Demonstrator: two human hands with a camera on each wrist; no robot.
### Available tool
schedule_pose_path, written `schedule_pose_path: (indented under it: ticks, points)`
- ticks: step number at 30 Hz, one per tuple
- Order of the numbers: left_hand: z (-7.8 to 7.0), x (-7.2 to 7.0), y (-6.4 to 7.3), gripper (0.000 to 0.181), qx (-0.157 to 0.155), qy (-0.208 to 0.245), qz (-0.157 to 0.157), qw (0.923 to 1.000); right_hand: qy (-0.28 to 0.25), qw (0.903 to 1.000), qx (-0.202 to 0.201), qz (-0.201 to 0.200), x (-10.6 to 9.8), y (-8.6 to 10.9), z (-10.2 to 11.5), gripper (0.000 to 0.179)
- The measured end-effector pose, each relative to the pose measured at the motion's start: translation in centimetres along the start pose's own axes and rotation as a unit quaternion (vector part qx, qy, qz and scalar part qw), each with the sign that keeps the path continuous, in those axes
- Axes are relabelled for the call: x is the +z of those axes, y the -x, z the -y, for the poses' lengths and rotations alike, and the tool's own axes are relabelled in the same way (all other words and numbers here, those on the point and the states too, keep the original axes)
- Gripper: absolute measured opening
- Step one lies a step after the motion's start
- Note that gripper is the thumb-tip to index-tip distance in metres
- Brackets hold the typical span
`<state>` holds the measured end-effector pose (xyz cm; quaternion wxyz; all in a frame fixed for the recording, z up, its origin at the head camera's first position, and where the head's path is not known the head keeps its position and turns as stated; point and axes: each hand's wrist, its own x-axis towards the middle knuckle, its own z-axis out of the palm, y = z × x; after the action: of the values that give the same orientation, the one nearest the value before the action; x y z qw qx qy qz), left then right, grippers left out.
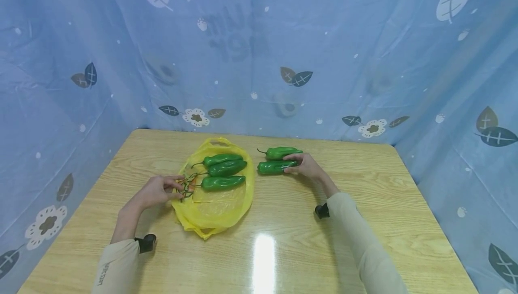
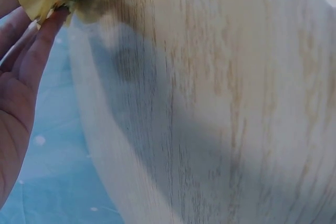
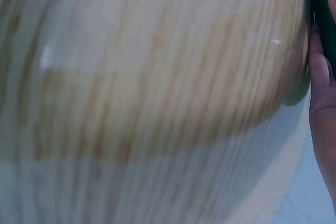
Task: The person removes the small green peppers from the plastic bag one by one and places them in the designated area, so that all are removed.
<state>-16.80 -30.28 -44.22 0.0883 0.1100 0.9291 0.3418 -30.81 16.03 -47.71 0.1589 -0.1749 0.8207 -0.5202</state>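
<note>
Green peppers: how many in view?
5: back pepper, middle pepper and front pepper on the yellow bag; right of it on the table, farther pepper and, in the right hand, nearer pepper.

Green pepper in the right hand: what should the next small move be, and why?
I'd probably lift the nearer green pepper straight up: the right hand grips its end, and the farther green pepper lies close alongside, so sliding might nudge it.

The peppers (image 1: 223, 183) look smooth and glossy, the bag (image 1: 220, 211) thin plastic, the table (image 1: 299, 249) shiny wood.
</note>
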Motion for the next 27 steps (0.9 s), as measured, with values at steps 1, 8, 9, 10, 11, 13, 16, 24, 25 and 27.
schedule_pose_path:
  ticks: [1, 8, 9, 10, 11, 13, 16, 24, 25, 27]
  points:
    - [0.0, 0.0, 0.0, 0.017, -0.001, 0.001, 0.000, 1.0000, -0.002, 1.0000, -0.001, -0.004, 0.0, 0.0, -0.1, 0.046]
    - [0.1, 0.2, 0.0, 0.017, 0.000, 0.007, -0.002, 1.0000, -0.031, 0.9993, -0.004, -0.018, 0.2, 0.2, -0.4, 0.046]
    - [0.1, 0.2, 0.0, 0.017, 0.001, 0.007, -0.002, 1.0000, -0.032, 0.9993, -0.001, -0.021, 0.2, 0.3, -0.4, 0.045]
    - [0.1, 0.2, 0.0, 0.017, 0.002, 0.008, -0.002, 1.0000, -0.027, 0.9993, 0.001, -0.025, 0.2, 0.3, -0.4, 0.045]
    - [0.1, 0.2, 0.0, 0.017, 0.003, 0.009, -0.002, 1.0000, -0.021, 0.9993, 0.005, -0.030, 0.1, 0.4, -0.3, 0.045]
    - [0.0, 0.2, 0.0, 0.017, 0.005, 0.010, -0.001, 0.9999, -0.010, 0.9991, 0.014, -0.040, 0.0, 0.5, -0.2, 0.044]
    - [0.0, 0.2, 0.0, 0.016, 0.007, 0.008, -0.002, 0.9999, 0.003, 0.9985, 0.024, -0.050, -0.3, 0.8, 0.0, 0.043]
    - [0.0, 0.0, 0.1, 0.016, 0.003, 0.000, 0.000, 1.0000, 0.008, 0.9987, 0.014, -0.048, -0.6, 1.0, 0.0, 0.043]
    - [0.0, 0.0, 0.1, 0.017, 0.003, -0.001, -0.001, 1.0000, 0.009, 0.9988, 0.014, -0.047, -0.6, 1.0, 0.0, 0.043]
    - [0.0, 0.0, 0.1, 0.017, 0.003, -0.005, -0.001, 1.0000, 0.011, 0.9989, 0.013, -0.044, -0.7, 0.9, -0.2, 0.043]
